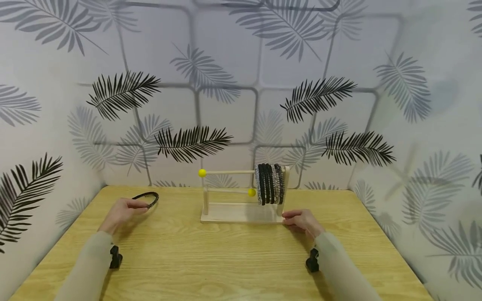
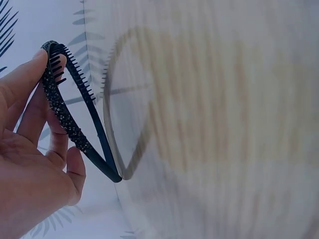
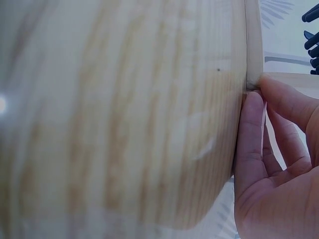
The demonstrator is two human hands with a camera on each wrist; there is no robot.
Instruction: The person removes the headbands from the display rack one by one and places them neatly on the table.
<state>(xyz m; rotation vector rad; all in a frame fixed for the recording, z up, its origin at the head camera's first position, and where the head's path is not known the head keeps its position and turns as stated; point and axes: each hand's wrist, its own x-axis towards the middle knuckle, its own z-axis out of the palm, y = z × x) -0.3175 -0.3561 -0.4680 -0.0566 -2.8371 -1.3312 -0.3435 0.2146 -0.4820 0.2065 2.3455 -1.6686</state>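
At the left of the table, my left hand [image 1: 122,212] pinches a black headband [image 2: 65,117] between thumb and fingers. This headband has a glittery outer face and small comb teeth inside; its ends point down to the tabletop in the left wrist view. A pale wooden headband stand [image 1: 241,214] is at the far middle, with two rods tipped by yellow balls. Several black and silver headbands [image 1: 268,184] hang together at the rods' right end. My right hand [image 1: 306,220] holds the right front corner of the stand's base, thumb and finger at its edge [image 3: 253,55].
The wood-grain table [image 1: 218,259] reaches back to a wall [image 1: 233,113] with a leaf pattern, and similar walls stand on both sides. Between the left hand and the stand lies bare tabletop. Black devices [image 1: 116,257] are strapped to both wrists.
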